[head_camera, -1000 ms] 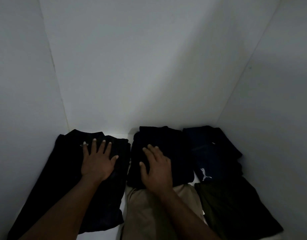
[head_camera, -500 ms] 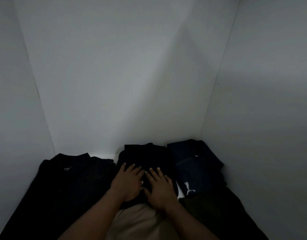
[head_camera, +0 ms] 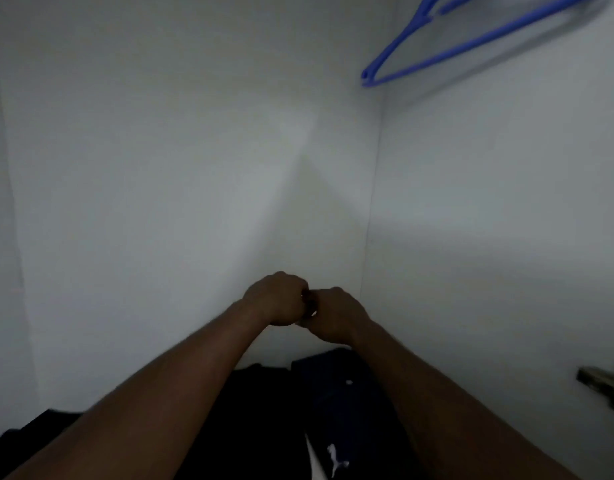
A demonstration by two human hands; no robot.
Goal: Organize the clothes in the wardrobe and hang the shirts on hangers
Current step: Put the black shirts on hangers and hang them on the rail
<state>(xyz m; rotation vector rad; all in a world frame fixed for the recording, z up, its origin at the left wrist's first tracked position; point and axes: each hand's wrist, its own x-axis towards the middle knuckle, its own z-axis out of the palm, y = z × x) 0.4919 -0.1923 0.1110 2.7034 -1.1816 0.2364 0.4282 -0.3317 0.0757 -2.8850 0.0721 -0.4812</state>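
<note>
both hands lifted off the middle black stack since the half-second-ago frame, where they lay flat on it; view has also tipped upward, so a blue hanger [head_camera: 471, 44] now shows at top right, blurred.

left hand [head_camera: 276, 299]: raised in front of the white back wall [head_camera: 194, 202], fingers curled into a fist. right hand [head_camera: 336, 315]: same height, fingers curled, knuckles touching the left hand's. nothing visibly held in either; the contact spot is too dark and small to read further.

folded clothes lie on the wardrobe floor below my forearms: black stack [head_camera: 260, 407] in the middle, navy garment [head_camera: 333, 393] just right of it, touching, with a white logo [head_camera: 336, 460] near the bottom edge. another black pile [head_camera: 35, 434] at far left, partly hidden by my left arm.

metal hinge [head_camera: 605, 388] on the right side wall, well apart from the hands.
</note>
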